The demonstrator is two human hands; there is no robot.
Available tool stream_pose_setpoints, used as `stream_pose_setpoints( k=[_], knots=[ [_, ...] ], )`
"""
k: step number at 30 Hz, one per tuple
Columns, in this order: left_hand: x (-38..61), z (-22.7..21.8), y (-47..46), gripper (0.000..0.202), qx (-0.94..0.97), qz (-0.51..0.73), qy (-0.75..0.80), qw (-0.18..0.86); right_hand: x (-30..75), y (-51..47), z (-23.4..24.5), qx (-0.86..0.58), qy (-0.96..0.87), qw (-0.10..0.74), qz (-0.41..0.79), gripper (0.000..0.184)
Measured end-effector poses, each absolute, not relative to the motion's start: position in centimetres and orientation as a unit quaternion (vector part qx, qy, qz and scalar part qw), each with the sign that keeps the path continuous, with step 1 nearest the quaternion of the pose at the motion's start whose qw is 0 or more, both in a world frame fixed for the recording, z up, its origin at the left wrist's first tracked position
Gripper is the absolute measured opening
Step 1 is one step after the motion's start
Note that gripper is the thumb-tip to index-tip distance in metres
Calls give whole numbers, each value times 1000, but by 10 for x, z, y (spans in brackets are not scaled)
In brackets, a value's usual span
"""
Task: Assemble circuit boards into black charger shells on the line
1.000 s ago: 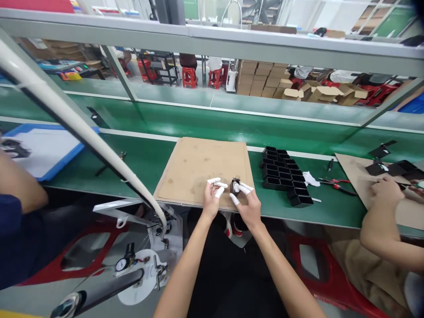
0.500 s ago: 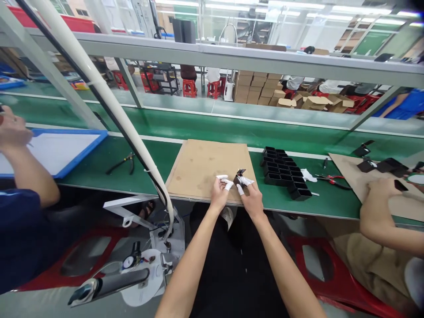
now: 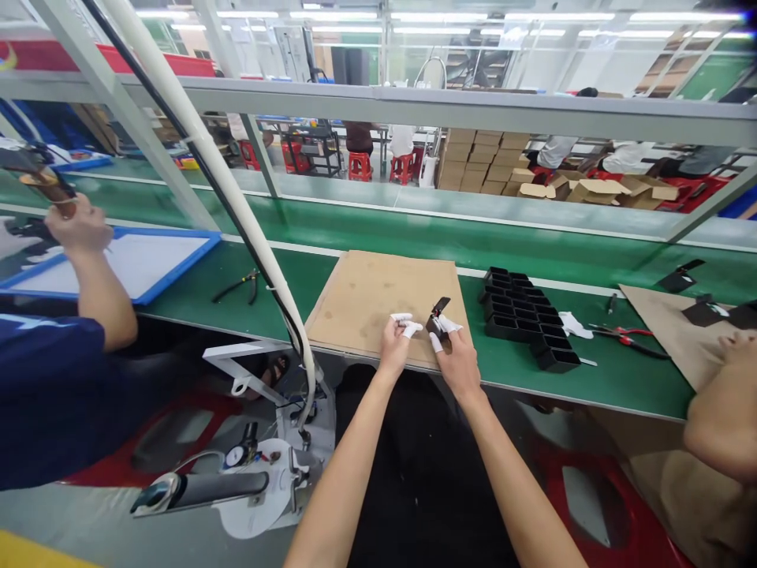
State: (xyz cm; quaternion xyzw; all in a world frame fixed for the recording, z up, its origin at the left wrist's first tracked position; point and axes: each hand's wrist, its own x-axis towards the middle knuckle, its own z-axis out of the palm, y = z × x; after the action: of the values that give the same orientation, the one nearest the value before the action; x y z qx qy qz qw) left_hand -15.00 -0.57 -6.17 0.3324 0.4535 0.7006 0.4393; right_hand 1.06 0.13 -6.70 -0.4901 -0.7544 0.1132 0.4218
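Observation:
My right hand (image 3: 460, 359) grips a small black box (image 3: 434, 324) with its flap-like lid standing up and tilted. White finger covers show on the fingertips of both hands. To the left of the box, and apart from it, my left hand (image 3: 393, 347) has its thumb and fingers drawn together in a pinch. Whatever lies between those fingertips is too small to make out. Both hands are over the near edge of a brown cardboard sheet (image 3: 378, 292) on the green bench.
Black open boxes (image 3: 523, 312) stand in rows to the right, near red-handled pliers (image 3: 630, 335). Other pliers (image 3: 236, 288) lie left, behind a slanting white pole (image 3: 236, 201). Co-workers sit on both sides; the left one's hand (image 3: 80, 225) holds a tool above a blue-edged tray (image 3: 147, 264).
The view has swung slightly left. The box in my right hand now shows its lid raised higher, and my left fingertips stay beside it. The left co-worker's hand has moved further into view.

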Motion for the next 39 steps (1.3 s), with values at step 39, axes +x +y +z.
stream_pose_setpoints(
  k=[39],
  knots=[
    [-156,-49,-1,43,341,680,530,375,26,-17,-47,-371,-773,499,131,49]
  ],
)
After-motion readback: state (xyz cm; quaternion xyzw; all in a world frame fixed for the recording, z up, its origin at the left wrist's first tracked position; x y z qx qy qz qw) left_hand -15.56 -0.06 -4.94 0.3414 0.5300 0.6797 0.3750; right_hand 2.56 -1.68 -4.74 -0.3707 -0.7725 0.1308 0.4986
